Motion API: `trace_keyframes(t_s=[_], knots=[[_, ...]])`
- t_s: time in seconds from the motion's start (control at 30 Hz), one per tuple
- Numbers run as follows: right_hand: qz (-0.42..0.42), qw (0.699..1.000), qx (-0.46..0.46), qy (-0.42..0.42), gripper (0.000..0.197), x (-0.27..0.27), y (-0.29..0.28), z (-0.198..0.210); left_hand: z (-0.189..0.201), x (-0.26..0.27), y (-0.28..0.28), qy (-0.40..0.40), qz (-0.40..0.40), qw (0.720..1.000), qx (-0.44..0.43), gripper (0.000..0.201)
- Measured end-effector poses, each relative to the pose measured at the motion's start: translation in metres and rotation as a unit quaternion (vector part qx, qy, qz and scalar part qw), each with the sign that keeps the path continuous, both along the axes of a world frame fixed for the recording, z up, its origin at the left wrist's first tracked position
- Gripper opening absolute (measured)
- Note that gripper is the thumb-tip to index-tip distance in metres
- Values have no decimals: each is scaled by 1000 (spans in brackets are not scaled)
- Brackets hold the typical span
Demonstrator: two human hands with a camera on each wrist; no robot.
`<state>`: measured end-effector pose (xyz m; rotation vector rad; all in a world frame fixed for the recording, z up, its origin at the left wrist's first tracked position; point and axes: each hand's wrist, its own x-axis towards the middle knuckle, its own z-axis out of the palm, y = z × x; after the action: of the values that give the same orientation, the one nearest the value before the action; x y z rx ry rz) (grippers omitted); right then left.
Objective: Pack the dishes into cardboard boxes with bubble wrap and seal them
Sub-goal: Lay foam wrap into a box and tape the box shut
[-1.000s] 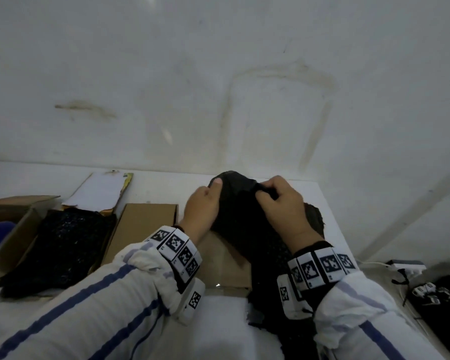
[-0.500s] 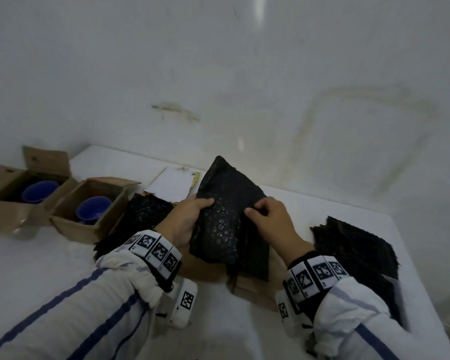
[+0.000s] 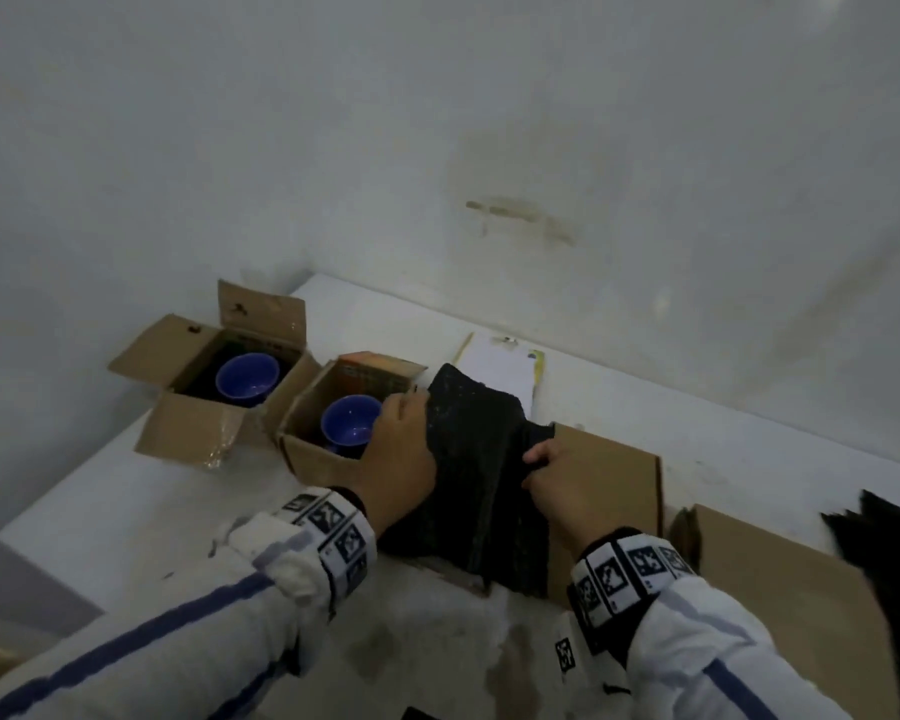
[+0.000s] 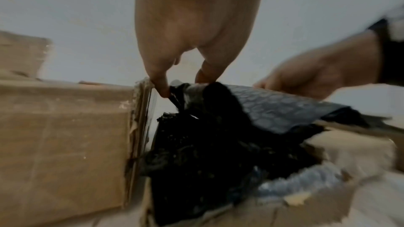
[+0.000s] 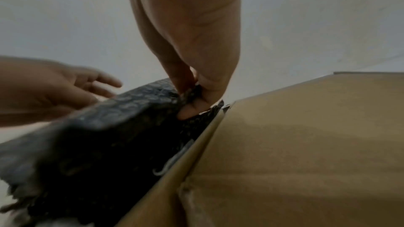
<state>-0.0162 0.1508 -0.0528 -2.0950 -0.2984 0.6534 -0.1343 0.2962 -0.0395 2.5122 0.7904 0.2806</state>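
A sheet of black bubble wrap (image 3: 476,459) hangs between both hands over the table. My left hand (image 3: 409,433) pinches its left edge, right beside an open cardboard box (image 3: 307,449) that holds a blue bowl (image 3: 349,426). In the left wrist view, the fingertips (image 4: 163,89) nip the bubble wrap (image 4: 273,108) next to the box wall (image 4: 65,135). My right hand (image 3: 539,462) pinches the sheet's right edge, shown in the right wrist view as a fold of bubble wrap (image 5: 131,118) caught between thumb and fingers (image 5: 190,99). A second open box (image 3: 193,428) further left holds another blue bowl (image 3: 247,379).
A flattened cardboard box (image 3: 614,475) lies under the right hand, with another cardboard piece (image 3: 780,589) to its right. More black bubble wrap (image 3: 889,558) lies at the right edge. A white pad (image 3: 494,363) rests by the wall. The table's left edge (image 3: 74,491) is close.
Both hands have carried the black bubble wrap leftward and lower, up to the nearer box with a bowl. My view has swung left, bringing both bowl boxes fully into sight.
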Motion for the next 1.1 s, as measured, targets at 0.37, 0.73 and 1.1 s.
trace_keyframes(t_s=[0.37,0.73,1.1], knots=[[132,943,-238,-193,20,-3,30,-18,-13,21,12,138,-202,966,81,65],[350,818,-371,-266,61,-11,46,13,-39,37,11,298,-187,934,-63,72],[406,769,-463,-173,126,17,71,-7,-49,42,16,283,-153,943,-89,118]])
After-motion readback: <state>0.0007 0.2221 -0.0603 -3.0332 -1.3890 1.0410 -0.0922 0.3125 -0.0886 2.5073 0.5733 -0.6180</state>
